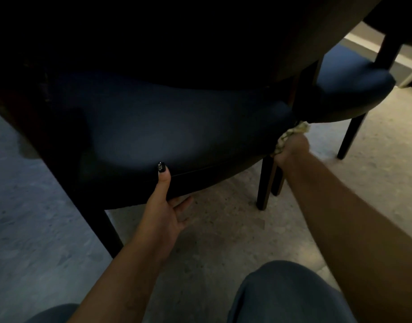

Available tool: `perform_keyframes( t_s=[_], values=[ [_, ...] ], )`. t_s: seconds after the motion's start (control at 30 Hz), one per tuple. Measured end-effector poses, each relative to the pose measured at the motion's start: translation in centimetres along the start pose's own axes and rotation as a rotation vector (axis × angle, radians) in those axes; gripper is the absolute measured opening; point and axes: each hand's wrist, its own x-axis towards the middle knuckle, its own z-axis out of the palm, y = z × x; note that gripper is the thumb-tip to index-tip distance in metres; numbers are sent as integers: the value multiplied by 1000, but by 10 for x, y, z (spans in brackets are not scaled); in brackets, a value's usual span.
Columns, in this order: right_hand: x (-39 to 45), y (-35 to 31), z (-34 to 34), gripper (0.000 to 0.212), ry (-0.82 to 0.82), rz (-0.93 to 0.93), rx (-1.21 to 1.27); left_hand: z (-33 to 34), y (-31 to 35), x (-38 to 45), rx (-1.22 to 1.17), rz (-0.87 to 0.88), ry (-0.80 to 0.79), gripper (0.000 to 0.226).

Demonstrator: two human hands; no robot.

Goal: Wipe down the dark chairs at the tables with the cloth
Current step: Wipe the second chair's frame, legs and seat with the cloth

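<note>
Dark blue padded chair (pixel 167 127) fills centre, seat tucked under table (pixel 200 31); second chair (pixel 354 89) just beside, right. Speckled floor (pixel 219 229) below. Left hand (pixel 167 203) grips seat front edge, thumb on top, fingers underneath. Right hand (pixel 292 148) bunches pale cloth (pixel 291 134) against seat's right edge.

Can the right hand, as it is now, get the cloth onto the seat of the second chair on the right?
Probably yes. The right hand holds the cloth bunched at the near chair's right edge, just below the second chair's seat. Nothing lies between them, though a table leg stands close by.
</note>
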Motion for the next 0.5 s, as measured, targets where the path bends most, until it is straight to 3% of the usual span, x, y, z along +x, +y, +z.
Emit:
perform_keyframes(
  t_s=[0.1, 0.2, 0.37, 0.5],
  values=[
    [-50, 46, 13, 42, 61, -19, -43, 3, -2, -2, -28, 16, 21, 74],
    [-85, 80, 34, 26, 121, 23, 164, 5, -3, -2, -93, 30, 51, 62],
    [-70, 54, 31, 43, 191, -99, 116, -4, 3, -7, -211, 44, 118, 69],
    [-64, 47, 27, 44, 251, -264, 23, -24, 17, -11, -302, 86, 169, 50]
  ],
)
